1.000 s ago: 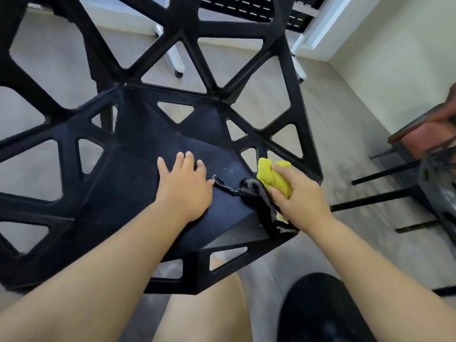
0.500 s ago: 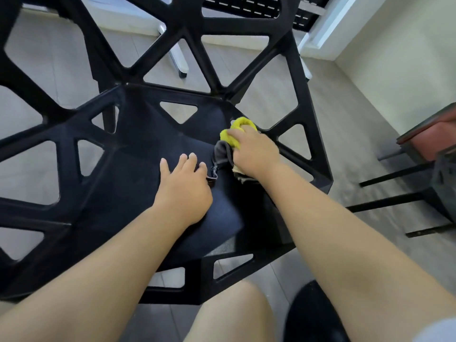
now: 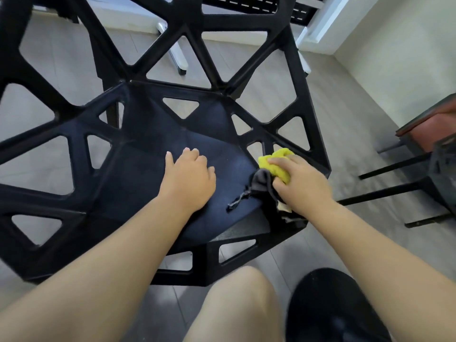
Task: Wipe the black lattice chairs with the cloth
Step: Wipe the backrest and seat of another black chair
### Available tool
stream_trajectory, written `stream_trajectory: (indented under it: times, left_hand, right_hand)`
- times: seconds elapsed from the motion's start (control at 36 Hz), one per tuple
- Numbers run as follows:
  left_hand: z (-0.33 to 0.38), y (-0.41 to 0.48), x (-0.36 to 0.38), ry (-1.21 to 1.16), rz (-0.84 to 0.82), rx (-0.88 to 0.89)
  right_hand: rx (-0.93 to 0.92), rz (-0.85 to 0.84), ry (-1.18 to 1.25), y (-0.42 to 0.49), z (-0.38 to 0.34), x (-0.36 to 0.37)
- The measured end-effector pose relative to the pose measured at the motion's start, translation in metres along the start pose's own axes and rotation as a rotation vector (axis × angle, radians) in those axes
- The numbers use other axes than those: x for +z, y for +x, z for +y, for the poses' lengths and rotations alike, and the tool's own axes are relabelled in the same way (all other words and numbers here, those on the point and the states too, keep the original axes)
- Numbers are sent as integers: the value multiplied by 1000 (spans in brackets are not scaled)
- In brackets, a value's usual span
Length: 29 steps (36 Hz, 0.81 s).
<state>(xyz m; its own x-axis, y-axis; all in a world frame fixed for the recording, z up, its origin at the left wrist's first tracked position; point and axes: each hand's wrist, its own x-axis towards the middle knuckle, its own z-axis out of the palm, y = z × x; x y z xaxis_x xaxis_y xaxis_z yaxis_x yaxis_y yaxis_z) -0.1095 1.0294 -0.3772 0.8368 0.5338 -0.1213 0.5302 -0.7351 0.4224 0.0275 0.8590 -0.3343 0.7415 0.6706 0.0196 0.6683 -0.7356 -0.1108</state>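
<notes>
A black lattice chair [image 3: 138, 169] with triangular cut-outs fills most of the view, its seat facing me. My left hand [image 3: 188, 178] rests on the middle of the seat with the fingers lying loosely on the surface. My right hand [image 3: 299, 181] grips a bunched yellow and grey cloth [image 3: 276, 165] and presses it on the seat's right side, by the lattice edge. A frayed grey corner of the cloth trails onto the seat between the two hands.
Another chair or table with thin black legs and a reddish top [image 3: 424, 134] stands at the right. White furniture legs [image 3: 177, 58] show behind the chair's back. My bare knee [image 3: 237, 304] and a black shoe [image 3: 333, 307] are below the seat on the grey floor.
My right hand slid the cloth from the seat's right edge up toward the back of the seat, then down and right again to the edge. The left hand stayed on the seat.
</notes>
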Motion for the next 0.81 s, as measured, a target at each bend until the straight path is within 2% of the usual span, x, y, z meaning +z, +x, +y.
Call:
stream_trajectory:
  times: [0.06,0.11,0.19,0.28,0.31,0.39,0.44,0.53,0.64,0.69,0.81]
  left_hand:
    - [1,-1,0,14,0,5]
    - [-1,-2,0,0,-6,0]
    - [-5,-1,-1,-76,19,-15]
    - [-6,-1,-5,-312,114,-45]
    - [-6,-1,-4,-352,129,-54]
    - [-4,-3,1,-210,146,51]
    - [0,-5,2,-161,136,173]
    - [9,-6,2,-97,89,364]
    - [9,-4,3,-42,-60,381]
    - [8,-4,4,-36,-83,364]
    - [12,-2,2,-27,-78,354]
  right_hand:
    - [58,36,59,-2,-11,9]
    - [-24,22,109,-7,-29,19]
    - [-169,-91,203,-11,-64,22]
    - [-243,-122,196,-15,-70,21]
    - [-259,-101,186,-19,-66,20]
    - [-307,96,158,-33,-28,19]
    - [-235,253,70,-37,14,17]
    - [-21,388,-29,-41,61,11]
    - [155,471,128,-42,43,19]
    - [89,426,211,-50,16,29]
    - [-188,318,225,-62,1,37]
